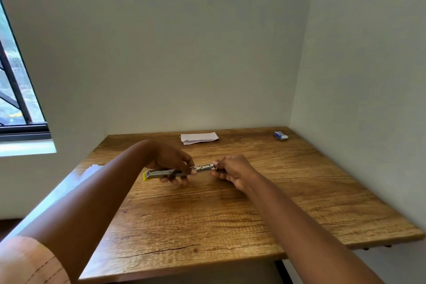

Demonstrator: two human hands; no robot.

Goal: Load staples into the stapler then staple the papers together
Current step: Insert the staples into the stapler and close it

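Left hand [171, 163] closed around the stapler [177, 172], fingers wrapped under the body, thumb on top near its middle. Right hand [232, 170] pinched shut on the right end of the metal magazine [204, 167], which juts out of the body toward that hand. Whether staples are already in the channel is too small to tell.

Stapler held just above the wooden table [207, 214], roughly centre, long axis running left to right. Yellow end cap at its left end.

Handling, as judged: a small metal tool, stiff, fairly light, smooth on the sides and likely a bit slippery. Best held as now, around the mid-body, so the sliding part stays free. The magazine is thin and spring-loaded by the look of it; grip the end tab only and keep fingers clear of the channel. A strip of staples would be brittle and apt to snap if bent.

Further out: a folded white sheet of papers [199, 138] lies flat at the far edge, well apart from the hands. More white paper [92, 169] shows at the left edge, mostly hidden behind the left forearm. A small blue and white box [280, 135], possibly the staples, sits at the far right corner. Window [16, 90] to the far left.

Task looks to be at the loading step; stapling not yet begun.
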